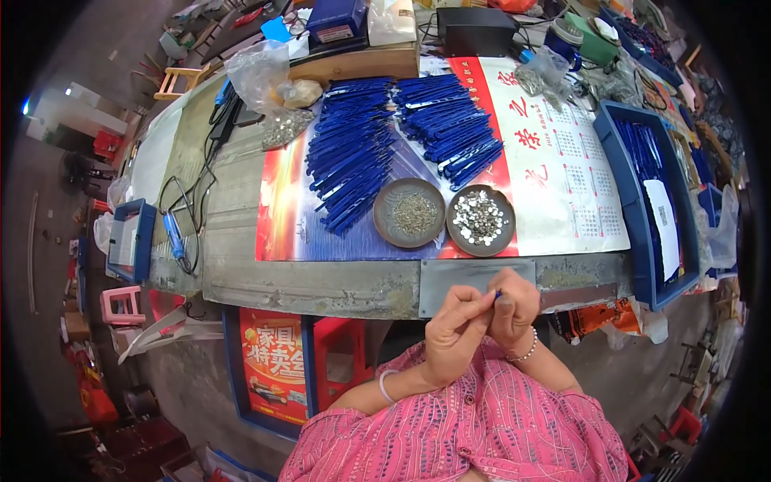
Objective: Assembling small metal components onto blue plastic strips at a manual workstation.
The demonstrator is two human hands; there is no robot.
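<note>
My left hand (455, 331) and my right hand (515, 308) meet just in front of the table's near edge, with fingers closed and fingertips together. Between them a small blue piece (498, 295) shows; the fingers hide most of it, so its kind cannot be made out. Beyond the hands sit two round dishes. The left dish (383, 222) holds many tiny metal parts (414, 215), and the right dish (504, 241) holds shiny round silvery discs (479, 218). Behind them long slim blue sticks lie in a left pile (349, 153) and a right pile (450, 124).
A grey plate (438, 281) lies at the table's front edge. To the right stands a blue tray (642, 277) with more blue sticks. A corded blue-handled tool (173, 234) and a small blue bin (144, 241) are left. Boxes (337, 20) line the back.
</note>
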